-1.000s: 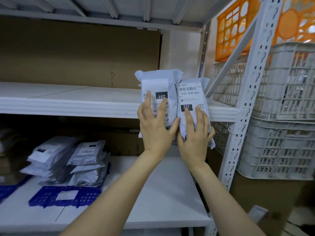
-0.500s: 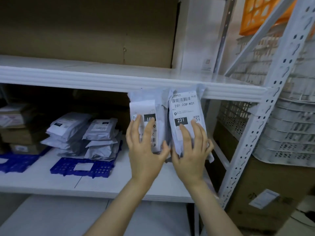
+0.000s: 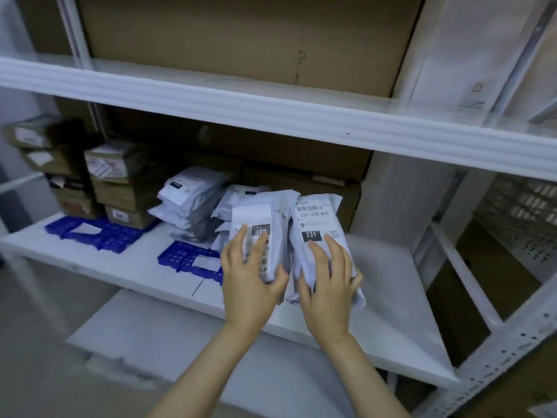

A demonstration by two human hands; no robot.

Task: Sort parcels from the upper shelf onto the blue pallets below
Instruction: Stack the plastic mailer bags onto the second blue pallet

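Observation:
My left hand [image 3: 250, 279] grips a pale grey mailer parcel [image 3: 265, 215] whose label reads 231 upside down. My right hand [image 3: 330, 285] grips a second grey parcel [image 3: 316, 218] labelled 231-239-K01. Both parcels are held upright side by side, in front of the lower shelf [image 3: 388, 300] and below the upper shelf [image 3: 271, 113]. A blue pallet [image 3: 187, 257] with a white card lies just left of my left hand, with a stack of grey parcels [image 3: 193, 200] behind it. A second blue pallet [image 3: 99, 233] lies further left.
Brown cardboard boxes [image 3: 120, 182] are stacked on the left blue pallet and against the shelf's back. A white perforated rack post [image 3: 512, 351] runs along the right side. White crates [image 3: 524, 215] stand beyond it. Large cardboard [image 3: 241, 40] lines the back of the upper shelf.
Both hands have carried the two parcels down from the upper shelf to the level of the lower shelf. My view has dropped and swung left with them.

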